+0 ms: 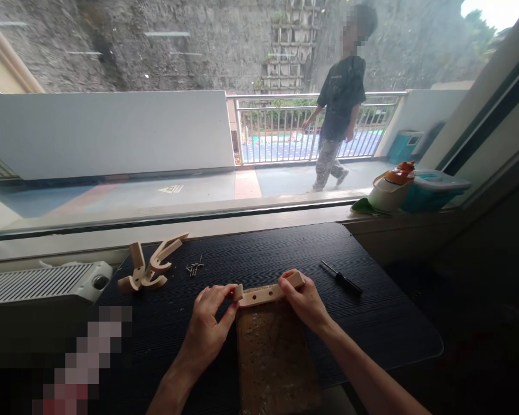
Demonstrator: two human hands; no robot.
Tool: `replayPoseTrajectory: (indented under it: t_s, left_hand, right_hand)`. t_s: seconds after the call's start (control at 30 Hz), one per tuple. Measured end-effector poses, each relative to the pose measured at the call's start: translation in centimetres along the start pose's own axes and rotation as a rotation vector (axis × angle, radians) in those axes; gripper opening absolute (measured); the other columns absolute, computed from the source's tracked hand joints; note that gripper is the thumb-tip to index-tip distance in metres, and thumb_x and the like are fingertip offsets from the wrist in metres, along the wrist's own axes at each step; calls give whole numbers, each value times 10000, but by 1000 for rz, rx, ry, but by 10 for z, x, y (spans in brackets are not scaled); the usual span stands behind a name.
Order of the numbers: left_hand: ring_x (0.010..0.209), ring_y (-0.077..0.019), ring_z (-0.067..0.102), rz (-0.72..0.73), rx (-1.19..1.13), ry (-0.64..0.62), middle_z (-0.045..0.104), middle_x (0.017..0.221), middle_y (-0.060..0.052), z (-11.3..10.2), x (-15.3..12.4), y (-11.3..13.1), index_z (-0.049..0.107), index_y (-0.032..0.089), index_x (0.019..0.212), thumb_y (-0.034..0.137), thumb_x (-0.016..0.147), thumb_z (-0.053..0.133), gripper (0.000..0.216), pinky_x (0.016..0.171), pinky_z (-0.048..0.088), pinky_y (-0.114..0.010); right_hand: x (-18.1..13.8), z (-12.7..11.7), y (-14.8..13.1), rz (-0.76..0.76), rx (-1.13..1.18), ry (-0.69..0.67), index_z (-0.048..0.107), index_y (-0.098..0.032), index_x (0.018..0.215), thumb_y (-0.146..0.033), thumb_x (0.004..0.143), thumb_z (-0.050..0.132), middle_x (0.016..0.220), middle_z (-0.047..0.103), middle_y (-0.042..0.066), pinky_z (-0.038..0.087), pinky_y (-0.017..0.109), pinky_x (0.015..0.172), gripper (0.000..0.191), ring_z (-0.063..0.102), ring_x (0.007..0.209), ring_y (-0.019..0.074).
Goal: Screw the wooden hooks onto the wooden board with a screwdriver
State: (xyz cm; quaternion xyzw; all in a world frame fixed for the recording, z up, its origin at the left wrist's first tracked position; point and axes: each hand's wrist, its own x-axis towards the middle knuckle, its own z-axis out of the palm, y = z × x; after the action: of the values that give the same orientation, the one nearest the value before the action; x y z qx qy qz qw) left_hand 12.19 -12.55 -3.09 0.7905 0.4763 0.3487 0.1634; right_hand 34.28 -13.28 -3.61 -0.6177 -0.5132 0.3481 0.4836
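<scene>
My left hand (211, 316) pinches the left end of a pale wooden piece with holes (262, 295), where a short upright part stands. At its right end, my right hand (305, 297) grips it with thumb and fingers beside a raised, angled part. Two dark round holes show in the piece between my hands. It lies across the far end of a worn brown board (270, 357) pitted with small marks. To the right of my right hand lies a screwdriver (343, 279) with a black handle. A small pile of screws (194, 266) lies beyond my left hand.
Several curved wooden pieces (149, 268) are heaped at the back left of the black table (384, 323). A ribbed white appliance (47, 282) stands left. On the sill are a white pot (389, 193) and a teal box (432, 187). Outside the window, a person (339, 104) walks.
</scene>
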Motion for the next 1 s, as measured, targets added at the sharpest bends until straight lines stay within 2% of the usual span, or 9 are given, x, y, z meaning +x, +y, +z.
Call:
replayPoseTrajectory:
  t_s: [0.13,0.23,0.67,1.0]
  left_hand:
    - [997,-227,603,20,47,6,669,1040,-53,-1,0,-2,601,241,1027,309,823,530,226,978,382,-479]
    - [968,-227,623,21,76,6,689,1018,-42,-1,0,-4,603,248,1033,326,815,538,241,1002,343,-514]
    - [934,-207,636,67,111,2,702,987,-35,-2,3,-4,601,253,1030,297,807,549,233,1024,300,-514]
    - [921,-209,648,57,83,17,705,1007,-40,4,2,-9,585,252,1058,312,822,533,250,1002,330,-523]
  right_hand:
    - [2,-4,-1,59,67,-48,573,-177,715,-410,731,569,570,458,-39,331,230,526,233,396,542,110]
    - [5,-6,-3,35,68,-70,569,-175,725,-392,732,570,587,455,-40,323,227,530,217,391,556,107]
    - [3,-11,-2,82,109,-100,570,-173,714,-363,721,573,564,445,-45,312,215,498,190,382,533,98]
    - [2,-6,0,73,173,-77,544,-183,674,-353,717,570,534,419,-57,299,214,474,177,362,502,93]
